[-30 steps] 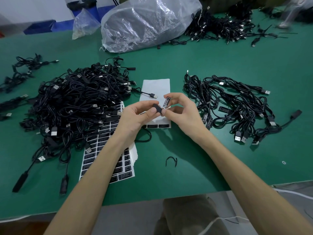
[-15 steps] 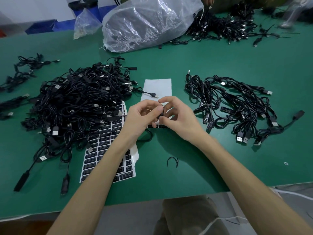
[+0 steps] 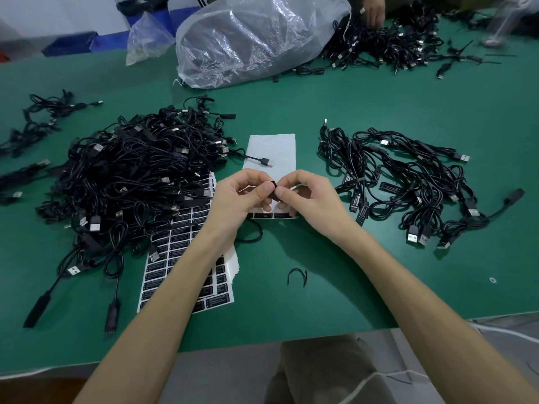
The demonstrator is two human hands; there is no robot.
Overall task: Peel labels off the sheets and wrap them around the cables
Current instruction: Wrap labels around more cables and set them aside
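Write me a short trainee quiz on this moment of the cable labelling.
1. True or false: the left hand and the right hand both pinch one black cable part.
2. The nearly bare label sheet lies: A) between the left heap and the right heap; B) on a shelf; C) on the floor.
3. Which heap is bigger?
Key: 1 true; 2 A; 3 the left heap.

1. Green table (image 3: 379,112) — big cable pile (image 3: 131,176) left, smaller cable pile (image 3: 408,182) right.
2. Label sheets (image 3: 186,258) front-left; nearly stripped sheet (image 3: 271,147) centre.
3. Far side — plastic bag (image 3: 248,39), more cables (image 3: 388,45).
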